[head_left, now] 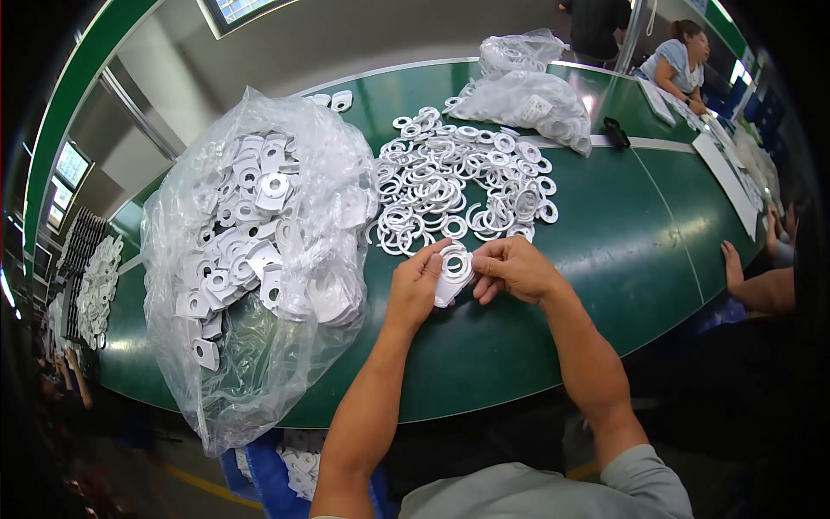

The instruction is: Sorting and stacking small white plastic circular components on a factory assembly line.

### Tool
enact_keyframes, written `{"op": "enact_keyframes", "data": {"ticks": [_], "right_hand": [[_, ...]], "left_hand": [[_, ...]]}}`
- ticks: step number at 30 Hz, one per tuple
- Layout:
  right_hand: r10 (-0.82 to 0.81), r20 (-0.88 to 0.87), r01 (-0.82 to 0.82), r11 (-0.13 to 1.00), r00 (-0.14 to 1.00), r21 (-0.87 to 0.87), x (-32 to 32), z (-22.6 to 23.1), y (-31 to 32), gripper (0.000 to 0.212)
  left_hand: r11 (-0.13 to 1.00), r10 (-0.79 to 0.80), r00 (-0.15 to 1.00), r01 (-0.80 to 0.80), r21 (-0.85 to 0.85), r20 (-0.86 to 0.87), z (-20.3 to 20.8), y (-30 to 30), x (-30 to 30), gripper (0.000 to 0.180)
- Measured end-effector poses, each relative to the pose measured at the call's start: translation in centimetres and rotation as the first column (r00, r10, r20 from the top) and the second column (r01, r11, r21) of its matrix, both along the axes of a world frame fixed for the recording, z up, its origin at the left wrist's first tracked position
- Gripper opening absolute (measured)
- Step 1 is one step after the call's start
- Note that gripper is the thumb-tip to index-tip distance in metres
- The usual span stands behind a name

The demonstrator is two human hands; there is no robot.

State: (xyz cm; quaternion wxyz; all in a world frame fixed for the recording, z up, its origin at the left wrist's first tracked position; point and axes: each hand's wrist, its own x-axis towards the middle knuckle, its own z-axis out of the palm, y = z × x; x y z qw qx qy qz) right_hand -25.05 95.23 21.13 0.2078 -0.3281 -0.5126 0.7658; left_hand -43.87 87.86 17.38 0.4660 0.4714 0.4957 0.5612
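Note:
My left hand [415, 284] grips a white plastic plate [446, 291] with a round opening, holding it tilted above the near part of the green table. A white ring [456, 250] lies over the plate's round end. My right hand [517, 270] is closed in a pinch at the right edge of the ring, thumb against fingertips. Just beyond both hands spreads a loose pile of white rings [430, 184]. To the left, a large clear plastic bag [251, 346] lies spread out with many similar white plates [273, 186] in it.
The green table [605, 251] curves around me. Filled clear bags [532, 108] sit at the back, near a small black object [616, 132]. A co-worker [679, 65] sits at the far right; another person's arm [761, 290] rests nearer. Stacked parts [99, 285] stand far left.

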Motion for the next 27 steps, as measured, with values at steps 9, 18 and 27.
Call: {"op": "enact_keyframes", "data": {"ticks": [9, 18, 27], "right_hand": [[-0.073, 0.149, 0.053, 0.989, 0.986, 0.135, -1.0, -0.3, -0.7, 0.019], [-0.255, 0.098, 0.035, 0.471, 0.962, 0.882, -1.8, 0.0, -2.1, 0.037], [-0.354, 0.13, 0.097, 0.557, 0.926, 0.825, -1.3, -0.2, -2.1, 0.02]], "left_hand": [[0.998, 0.047, 0.98, -0.038, 0.048, -0.194, -0.8, 0.3, 0.1, 0.033], [0.989, 0.144, 0.985, -0.141, 0.04, -0.094, -0.4, 0.3, -0.3, 0.024], [0.99, 0.13, 0.991, -0.127, 0.067, -0.037, 1.0, -0.5, 1.6, 0.018]]}}
